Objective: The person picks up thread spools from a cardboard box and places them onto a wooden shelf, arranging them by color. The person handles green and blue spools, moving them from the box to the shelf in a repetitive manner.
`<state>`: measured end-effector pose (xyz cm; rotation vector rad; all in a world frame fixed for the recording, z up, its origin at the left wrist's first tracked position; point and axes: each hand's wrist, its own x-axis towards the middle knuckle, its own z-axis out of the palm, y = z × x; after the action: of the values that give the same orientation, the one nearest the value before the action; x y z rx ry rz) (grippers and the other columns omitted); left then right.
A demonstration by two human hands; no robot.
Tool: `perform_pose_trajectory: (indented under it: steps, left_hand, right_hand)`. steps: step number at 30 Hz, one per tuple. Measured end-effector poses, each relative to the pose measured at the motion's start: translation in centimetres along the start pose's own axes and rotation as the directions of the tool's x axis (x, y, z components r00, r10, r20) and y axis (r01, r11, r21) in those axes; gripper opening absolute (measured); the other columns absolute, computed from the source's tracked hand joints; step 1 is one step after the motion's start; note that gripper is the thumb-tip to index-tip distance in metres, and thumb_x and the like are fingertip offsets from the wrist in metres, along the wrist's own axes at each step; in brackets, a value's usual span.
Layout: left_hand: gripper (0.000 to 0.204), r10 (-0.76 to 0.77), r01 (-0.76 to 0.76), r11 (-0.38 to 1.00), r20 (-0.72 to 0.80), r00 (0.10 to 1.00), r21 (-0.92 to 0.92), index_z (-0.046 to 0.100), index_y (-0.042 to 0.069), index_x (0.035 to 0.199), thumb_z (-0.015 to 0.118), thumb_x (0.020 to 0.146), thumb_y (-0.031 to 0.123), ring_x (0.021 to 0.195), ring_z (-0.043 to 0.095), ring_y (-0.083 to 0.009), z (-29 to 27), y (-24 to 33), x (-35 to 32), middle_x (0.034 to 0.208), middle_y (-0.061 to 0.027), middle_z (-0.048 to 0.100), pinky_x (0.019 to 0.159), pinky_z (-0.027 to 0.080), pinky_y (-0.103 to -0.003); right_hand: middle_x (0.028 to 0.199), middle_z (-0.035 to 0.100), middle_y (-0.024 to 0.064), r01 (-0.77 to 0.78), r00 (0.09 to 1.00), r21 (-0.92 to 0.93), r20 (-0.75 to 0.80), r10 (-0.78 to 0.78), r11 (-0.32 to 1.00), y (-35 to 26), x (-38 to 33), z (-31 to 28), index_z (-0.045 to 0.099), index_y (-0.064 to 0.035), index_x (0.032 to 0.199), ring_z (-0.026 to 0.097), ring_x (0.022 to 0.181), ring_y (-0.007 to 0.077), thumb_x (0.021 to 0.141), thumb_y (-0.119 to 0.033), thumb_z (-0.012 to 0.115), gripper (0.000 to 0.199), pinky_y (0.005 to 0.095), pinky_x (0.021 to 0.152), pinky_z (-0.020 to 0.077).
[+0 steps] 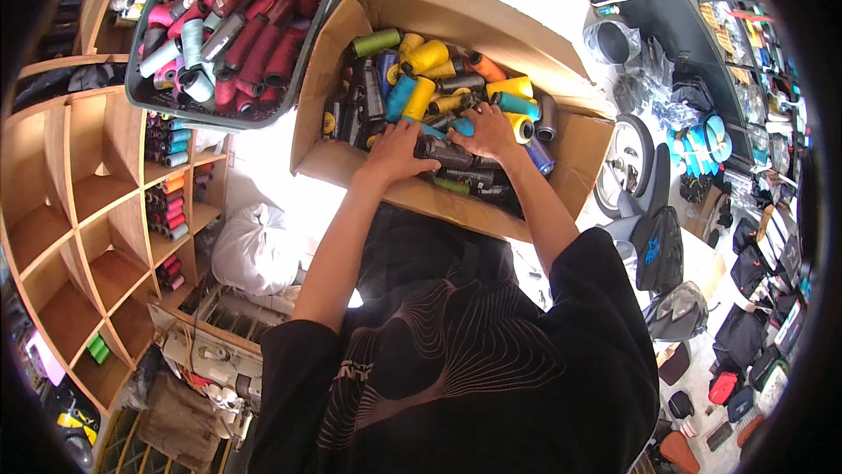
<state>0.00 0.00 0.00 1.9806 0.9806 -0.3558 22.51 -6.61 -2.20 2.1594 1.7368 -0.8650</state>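
An open cardboard box (561,154) in front of me holds a jumble of thread spools in black, yellow, teal, green, orange and blue. Both of my hands reach into it. My left hand (395,156) rests on the pile with thumb and fingers apart, beside a black spool (449,155) and just below a yellow spool (419,99). To its right, my right hand (489,134) has its fingers spread over the spools, the fingertips touching a teal spool (462,127). Another teal spool (516,106) lies just beyond that hand. Neither hand visibly grips a spool; the fingertips are partly hidden among them.
A dark crate (134,79) of mostly red spools stands left of the box. Wooden cubby shelves (79,185) line the left side, some holding spools. A white plastic sack (254,250) sits below them. To the right are a wheel (624,163) and scattered bags.
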Motion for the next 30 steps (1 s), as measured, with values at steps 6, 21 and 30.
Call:
perform_pose_trajectory:
  steps: [6,21,30]
  left_hand:
    - [0.069,-0.025,0.031,0.999,-0.152,0.988,0.043,0.055,0.004,0.125,0.082,0.073,0.041,0.125,0.048,-0.0391,-0.2,-0.6,-1.4,0.129,-0.0174,0.053,0.104,0.04,-0.054]
    - [0.02,-0.119,0.122,0.992,-0.382,0.917,-0.018,0.062,0.005,0.097,0.065,0.084,0.018,0.091,0.066,-0.0366,-4.4,-1.7,-5.3,0.096,-0.0149,0.068,0.081,0.051,-0.048]
    - [0.041,-0.047,0.04,0.999,-0.51,0.859,-0.023,0.054,0.007,0.123,0.065,0.085,0.019,0.103,0.064,-0.0384,-4.6,-1.6,-3.5,0.111,-0.0177,0.064,0.086,0.051,-0.048]
  right_hand:
    - [0.093,0.07,0.0222,0.041,0.987,-0.069,-0.151,-0.051,0.997,-4.5,4.8,-3.0,0.068,-0.0028,0.11,0.066,0.105,0.0368,0.088,-0.044,0.061,0.047,0.0472,0.087,0.0543]
    - [0.142,0.053,0.0134,-0.011,0.964,-0.015,-0.264,0.007,1.0,-14.5,19.2,-1.4,0.056,-0.017,0.138,0.045,0.136,0.0325,0.087,-0.024,0.062,0.052,0.0587,0.108,0.0369]
    - [0.112,0.068,0.0211,0.168,0.88,0.67,-0.433,0.196,0.723,-6.5,7.0,-3.2,0.06,-0.0044,0.12,0.065,0.11,0.0357,0.069,-0.041,0.088,0.069,0.0445,0.094,0.0505]
